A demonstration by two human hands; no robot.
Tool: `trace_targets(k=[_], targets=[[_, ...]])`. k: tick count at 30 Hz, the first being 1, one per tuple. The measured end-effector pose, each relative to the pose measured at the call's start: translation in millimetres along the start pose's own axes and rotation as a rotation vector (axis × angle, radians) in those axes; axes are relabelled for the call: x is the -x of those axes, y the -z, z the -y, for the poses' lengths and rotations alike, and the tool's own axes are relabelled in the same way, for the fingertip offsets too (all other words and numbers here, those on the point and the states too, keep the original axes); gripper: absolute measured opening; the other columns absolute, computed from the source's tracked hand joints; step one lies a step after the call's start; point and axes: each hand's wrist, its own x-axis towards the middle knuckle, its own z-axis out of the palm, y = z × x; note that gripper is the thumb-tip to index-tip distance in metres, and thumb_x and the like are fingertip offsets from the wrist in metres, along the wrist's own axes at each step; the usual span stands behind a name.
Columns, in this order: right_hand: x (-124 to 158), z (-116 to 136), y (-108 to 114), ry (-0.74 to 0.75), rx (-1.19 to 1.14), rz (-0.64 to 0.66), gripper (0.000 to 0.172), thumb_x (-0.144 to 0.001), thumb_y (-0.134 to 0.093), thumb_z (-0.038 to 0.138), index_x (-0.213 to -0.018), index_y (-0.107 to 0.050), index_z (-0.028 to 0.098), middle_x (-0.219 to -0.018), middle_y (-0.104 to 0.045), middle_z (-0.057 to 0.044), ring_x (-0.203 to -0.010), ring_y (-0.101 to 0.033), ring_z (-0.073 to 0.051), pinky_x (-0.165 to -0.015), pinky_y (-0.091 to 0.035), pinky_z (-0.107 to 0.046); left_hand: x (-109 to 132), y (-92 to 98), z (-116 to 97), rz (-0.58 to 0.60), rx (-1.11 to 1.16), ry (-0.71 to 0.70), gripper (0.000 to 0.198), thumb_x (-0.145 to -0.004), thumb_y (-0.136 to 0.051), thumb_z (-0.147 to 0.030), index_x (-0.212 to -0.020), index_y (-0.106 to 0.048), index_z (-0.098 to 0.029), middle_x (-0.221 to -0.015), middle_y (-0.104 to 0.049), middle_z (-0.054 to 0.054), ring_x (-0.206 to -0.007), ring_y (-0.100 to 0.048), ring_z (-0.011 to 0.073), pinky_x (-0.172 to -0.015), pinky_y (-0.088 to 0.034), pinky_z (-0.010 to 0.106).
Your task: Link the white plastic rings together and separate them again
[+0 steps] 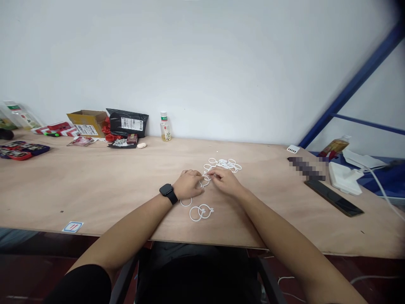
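Note:
A white plastic ring point(206, 184), with a small eyelet like a curtain ring's, is held between my two hands over the table. My left hand point(189, 184), with a black watch on its wrist, has its fingers closed on the ring's left side. From the right, my right hand point(225, 180) pinches it with thumb and forefinger; the fingertips partly hide the contact. Just beyond my hands lies a loose pile of white rings point(232, 164). Nearer to me are two overlapping rings point(196, 220), and a single ring point(186, 205) lies by my left wrist.
Along the wall stand a drink bottle point(166, 128), a black parcel bag point(128, 122) and an opened cardboard box point(87, 122). A phone point(333, 197) and a white charger point(344, 177) with a cable lie at the right. The wooden table point(126, 177) has its front edge close to me.

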Motion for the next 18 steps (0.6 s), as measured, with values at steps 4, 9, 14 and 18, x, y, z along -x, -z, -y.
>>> trace_targets(k=[4,9,14,18], targets=[[1.5,4.0,-0.2,0.029,0.000,-0.003,0.024,-0.084,-0.052,0.014,-0.097,-0.070,0.022,-0.086,-0.069,-0.003,-0.071,-0.058,-0.015,-0.068,-0.044,-0.028,-2.0,0.8,-0.7,-0.071,0.041,0.043,0.037,-0.080,-0.065,-0.039,-0.115,-0.064,-0.025,-0.116,-0.065,0.007,-0.108,-0.058,0.0264,-0.094,-0.039,0.043],[1.7,10.2,-0.1,0.116,0.008,-0.028,0.019,-0.086,-0.054,0.018,-0.095,-0.069,0.022,-0.083,-0.067,-0.004,-0.070,-0.057,-0.015,-0.068,-0.043,-0.028,-3.1,0.2,1.4,-0.167,0.117,0.053,0.030,-0.089,-0.055,-0.045,-0.109,-0.067,-0.026,-0.115,-0.067,0.005,-0.109,-0.060,0.0227,-0.097,-0.040,0.041],[1.3,13.9,1.5,0.079,0.012,-0.024,0.011,-0.085,-0.056,0.019,-0.083,-0.067,0.020,-0.074,-0.064,-0.002,-0.066,-0.055,-0.014,-0.063,-0.041,-0.026,-4.5,-0.6,3.3,-0.223,0.198,-0.047,0.026,-0.091,-0.054,-0.043,-0.107,-0.067,-0.027,-0.115,-0.069,0.003,-0.109,-0.062,0.0196,-0.098,-0.041,0.037],[2.7,17.7,0.5,-0.032,-0.129,-0.020,0.008,-0.085,-0.056,0.024,-0.083,-0.064,0.020,-0.072,-0.063,-0.001,-0.063,-0.055,-0.013,-0.060,-0.041,-0.025,-5.5,0.1,2.4,-0.311,0.299,-0.042,0.030,-0.089,-0.058,-0.044,-0.108,-0.064,-0.022,-0.104,-0.072,0.005,-0.091,-0.068,0.0178,-0.091,-0.046,0.034]])
